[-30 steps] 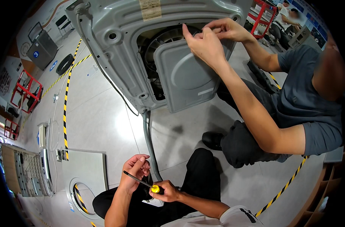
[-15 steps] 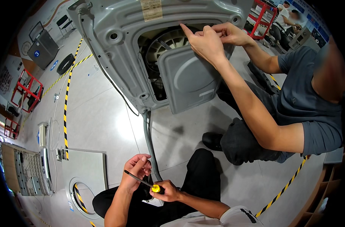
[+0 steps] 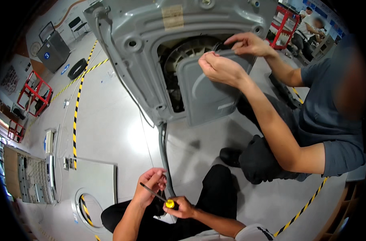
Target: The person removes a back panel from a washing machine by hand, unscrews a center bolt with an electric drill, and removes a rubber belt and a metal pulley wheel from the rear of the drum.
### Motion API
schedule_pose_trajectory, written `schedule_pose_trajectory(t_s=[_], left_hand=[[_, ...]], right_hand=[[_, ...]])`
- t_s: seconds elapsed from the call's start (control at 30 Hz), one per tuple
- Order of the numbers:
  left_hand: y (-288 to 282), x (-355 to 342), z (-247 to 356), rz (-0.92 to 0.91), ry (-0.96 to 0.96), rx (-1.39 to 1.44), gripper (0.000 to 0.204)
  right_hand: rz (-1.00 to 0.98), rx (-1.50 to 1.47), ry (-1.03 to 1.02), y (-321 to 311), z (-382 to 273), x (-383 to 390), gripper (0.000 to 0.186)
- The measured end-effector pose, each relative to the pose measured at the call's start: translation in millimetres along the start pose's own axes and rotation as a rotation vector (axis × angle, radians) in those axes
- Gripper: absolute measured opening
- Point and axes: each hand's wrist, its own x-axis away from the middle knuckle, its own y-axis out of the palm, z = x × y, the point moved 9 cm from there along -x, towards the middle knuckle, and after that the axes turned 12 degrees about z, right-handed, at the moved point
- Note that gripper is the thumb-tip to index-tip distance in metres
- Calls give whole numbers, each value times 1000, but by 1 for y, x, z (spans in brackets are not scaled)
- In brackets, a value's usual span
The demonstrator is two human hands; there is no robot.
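My right hand (image 3: 183,207) grips a screwdriver (image 3: 170,204) with a yellow-and-black handle and a dark shaft that slants up to the left. Just left of it, my left hand (image 3: 147,189) is raised with its fingers curled and the thumb near the fingertips; anything pinched there is too small to make out. The shaft crosses in front of this palm. Ahead stands a grey washing machine (image 3: 139,76) with an opening showing a ribbed wheel. A loose grey cover (image 3: 209,94) hangs partly over the opening, beside a co-worker's hands (image 3: 223,69).
A grey hose (image 3: 165,156) runs from the machine down toward my knees. Left of me lies a pale panel (image 3: 96,176) with a round hole. The co-worker crouches close on the right. Striped tape (image 3: 75,128) marks the floor; a tyre-like black ring (image 3: 77,69) lies farther back.
The co-worker's near hand has lowered from pointing into a curled pose, and their hands have drawn apart. The view has shifted slightly. My hands keep nearly the same pose.
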Motion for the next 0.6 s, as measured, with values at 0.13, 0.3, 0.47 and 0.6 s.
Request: schedule_pose_trajectory(t_s=[0.13,0.3,0.47,0.6], left_hand=[[-4,3,-8,8,-18,4,21],[0,0,-1,3,4,7,20],[-1,0,-2,10,-1,13,20],[1,2,0,7,-1,13,20]], right_hand=[[3,4,-32,1,-7,7,16],[1,20,-40,-3,-5,1,16],[8,20,-48,-2,-5,1,16],[25,20,-81,-3,-10,0,8]])
